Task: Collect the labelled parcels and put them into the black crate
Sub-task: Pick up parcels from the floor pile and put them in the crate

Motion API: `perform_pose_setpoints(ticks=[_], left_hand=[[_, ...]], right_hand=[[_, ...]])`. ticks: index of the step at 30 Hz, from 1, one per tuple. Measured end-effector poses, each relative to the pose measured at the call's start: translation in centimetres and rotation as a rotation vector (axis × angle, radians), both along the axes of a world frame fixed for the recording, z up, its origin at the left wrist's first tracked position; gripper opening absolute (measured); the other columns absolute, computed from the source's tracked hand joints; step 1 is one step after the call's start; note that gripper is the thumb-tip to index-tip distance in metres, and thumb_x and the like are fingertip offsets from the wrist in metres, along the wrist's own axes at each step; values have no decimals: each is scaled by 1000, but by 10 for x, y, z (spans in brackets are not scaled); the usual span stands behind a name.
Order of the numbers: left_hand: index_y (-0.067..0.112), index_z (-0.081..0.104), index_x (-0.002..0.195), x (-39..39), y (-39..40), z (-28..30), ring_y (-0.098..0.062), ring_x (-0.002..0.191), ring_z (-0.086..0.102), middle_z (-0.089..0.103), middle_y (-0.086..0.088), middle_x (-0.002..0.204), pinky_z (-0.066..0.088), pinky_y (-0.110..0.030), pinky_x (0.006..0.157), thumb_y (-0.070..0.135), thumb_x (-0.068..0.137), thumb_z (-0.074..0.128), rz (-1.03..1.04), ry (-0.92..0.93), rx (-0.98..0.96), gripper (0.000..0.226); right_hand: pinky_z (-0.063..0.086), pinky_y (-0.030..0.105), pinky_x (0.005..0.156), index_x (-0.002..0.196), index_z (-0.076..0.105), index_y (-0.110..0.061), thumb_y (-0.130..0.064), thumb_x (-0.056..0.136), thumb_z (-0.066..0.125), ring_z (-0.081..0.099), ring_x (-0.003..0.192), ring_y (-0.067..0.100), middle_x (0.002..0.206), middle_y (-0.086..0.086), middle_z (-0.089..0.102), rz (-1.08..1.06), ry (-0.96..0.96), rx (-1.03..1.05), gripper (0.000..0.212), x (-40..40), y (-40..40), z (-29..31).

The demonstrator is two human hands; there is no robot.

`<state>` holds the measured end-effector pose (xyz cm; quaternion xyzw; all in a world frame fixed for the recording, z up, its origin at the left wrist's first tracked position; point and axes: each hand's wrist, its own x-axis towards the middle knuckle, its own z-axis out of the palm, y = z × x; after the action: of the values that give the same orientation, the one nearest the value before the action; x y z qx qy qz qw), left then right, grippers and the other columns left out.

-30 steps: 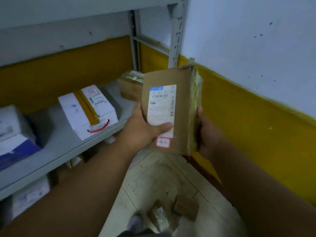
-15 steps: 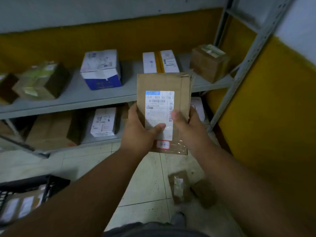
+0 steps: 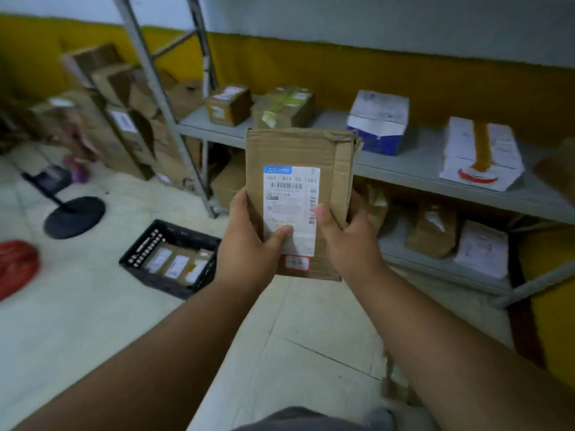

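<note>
I hold a flat brown cardboard parcel (image 3: 298,157) upright in front of me, its white shipping label and a small red-edged sticker facing me. My left hand (image 3: 249,244) grips its lower left edge, thumb on the label. My right hand (image 3: 348,241) grips the lower right edge, thumb also on the label. The black crate (image 3: 149,244) sits on the floor to the left of my hands, with several labelled parcels (image 3: 177,262) lying inside it.
A grey metal shelf (image 3: 420,169) runs along the yellow wall, carrying brown boxes (image 3: 283,107) and white boxes (image 3: 480,150); more parcels sit on the lower shelf (image 3: 435,231). Stacked cartons (image 3: 118,119), a black round stand base (image 3: 74,216) and a red object (image 3: 15,265) stand at left.
My view has swung left along the shelf, bringing the black crate fully into sight. Both hands still hold the same parcel, with the right thumb now on its front.
</note>
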<state>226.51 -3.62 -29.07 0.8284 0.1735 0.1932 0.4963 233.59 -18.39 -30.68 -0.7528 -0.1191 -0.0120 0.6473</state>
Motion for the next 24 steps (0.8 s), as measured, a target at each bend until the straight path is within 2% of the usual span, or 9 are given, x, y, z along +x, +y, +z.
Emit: perform_pose_setpoints(ticks=[2, 5, 7, 9, 13, 16, 18, 21, 24], left_hand=[[51, 27, 134, -41, 58, 1, 23, 93, 54, 54, 45, 99, 40, -3, 71, 33, 78, 78, 92, 7, 28, 78], [50, 24, 137, -98, 136, 1, 4, 107, 59, 59, 31, 113, 48, -18, 82, 31, 80, 77, 196, 44, 13, 80], [50, 23, 137, -130, 178, 6, -4, 112, 61, 61, 23, 122, 54, -30, 87, 29, 82, 76, 254, 65, 14, 79], [49, 23, 137, -153, 213, 9, -7, 112, 62, 62, 19, 125, 55, -34, 89, 28, 84, 74, 297, 88, 19, 77], [50, 24, 134, -167, 269, 12, -5, 105, 63, 62, 22, 117, 56, -32, 85, 26, 88, 70, 347, 113, 15, 69], [46, 26, 134, -150, 300, 9, -5, 103, 65, 64, 19, 117, 60, -33, 80, 22, 90, 67, 359, 112, 7, 64], [43, 27, 135, -130, 319, 6, -3, 102, 65, 63, 21, 113, 60, -30, 79, 20, 90, 67, 365, 106, 14, 64], [43, 27, 135, -96, 350, 3, 10, 93, 61, 57, 32, 100, 55, -16, 69, 17, 90, 67, 348, 111, 28, 65], [45, 28, 134, -59, 385, 2, 14, 87, 59, 59, 29, 100, 51, -9, 59, 17, 89, 67, 342, 129, 21, 66]], right_hand=[[50, 4, 72, 119, 45, -66, -67, 79, 60, 60, 106, -14, 116, -36, 62, 62, -22, -4, 43, -28, 63, -4], [52, 7, 76, 132, 46, -48, -70, 78, 58, 59, 111, -6, 129, -18, 60, 174, -42, 26, 59, -67, 152, -12], [55, 18, 85, 137, 46, -37, -67, 79, 58, 59, 117, 3, 133, -9, 59, 235, -40, 55, 66, -91, 202, -12], [57, 27, 90, 139, 46, -32, -65, 78, 58, 59, 119, 7, 133, -8, 59, 292, -35, 60, 70, -107, 242, -10], [58, 33, 91, 140, 44, -30, -66, 79, 59, 58, 120, 8, 135, -5, 55, 367, -73, 20, 72, -108, 296, -4], [58, 26, 87, 134, 43, -38, -65, 81, 62, 58, 119, 4, 136, -4, 53, 390, -96, 34, 62, -91, 324, -4], [57, 27, 88, 132, 42, -43, -63, 82, 63, 58, 120, 5, 137, 0, 52, 375, -112, 56, 58, -75, 343, -9], [57, 36, 92, 137, 41, -34, -62, 84, 61, 58, 122, 12, 137, 4, 51, 359, -97, 54, 64, -45, 373, -21], [57, 33, 93, 134, 41, -35, -64, 86, 55, 57, 120, 9, 133, 1, 54, 368, -92, -16, 59, -6, 409, -31]])
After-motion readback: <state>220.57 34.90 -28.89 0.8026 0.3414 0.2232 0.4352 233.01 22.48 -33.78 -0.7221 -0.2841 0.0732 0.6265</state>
